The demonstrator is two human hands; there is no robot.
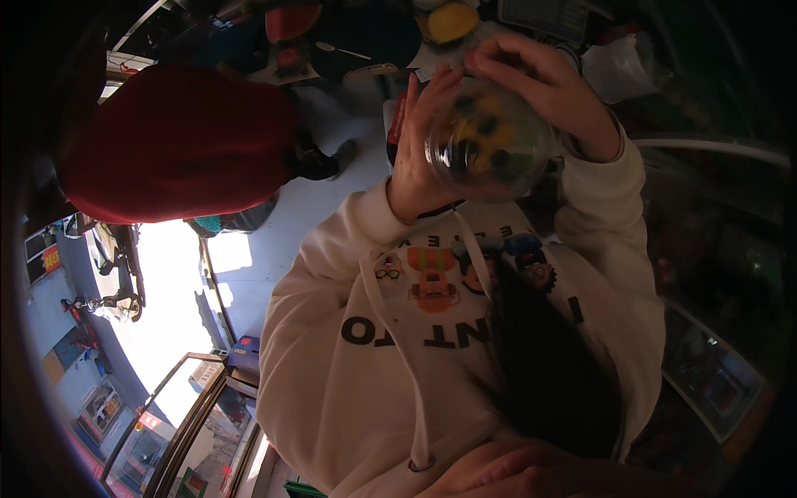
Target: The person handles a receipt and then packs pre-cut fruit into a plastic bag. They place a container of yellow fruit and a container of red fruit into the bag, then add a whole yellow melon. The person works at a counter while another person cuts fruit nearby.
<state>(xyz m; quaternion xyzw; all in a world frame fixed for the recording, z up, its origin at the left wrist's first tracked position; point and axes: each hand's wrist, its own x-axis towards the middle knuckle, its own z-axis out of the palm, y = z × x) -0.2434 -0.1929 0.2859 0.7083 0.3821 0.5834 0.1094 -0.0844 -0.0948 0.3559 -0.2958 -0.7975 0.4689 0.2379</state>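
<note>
A clear round plastic container (492, 140) is in front of my chest, near the top of the view. Dark round pieces and yellow and green pieces, which look like cut fruit, show through its wall. My left hand (423, 137) supports it from the left, fingers stretched up along its side. From the right, my right hand (529, 75) curls over the far rim, its fingertips close to those of my left hand. Whether a lid lies under the right fingers I cannot tell.
A person in a red garment (180, 143) is close by on the left. Beyond my hands are a piece of watermelon (291, 22), a yellow fruit piece (452, 22), a white utensil (342, 50) and a device with keys (545, 17). A translucent plastic bag (619, 68) lies right of them.
</note>
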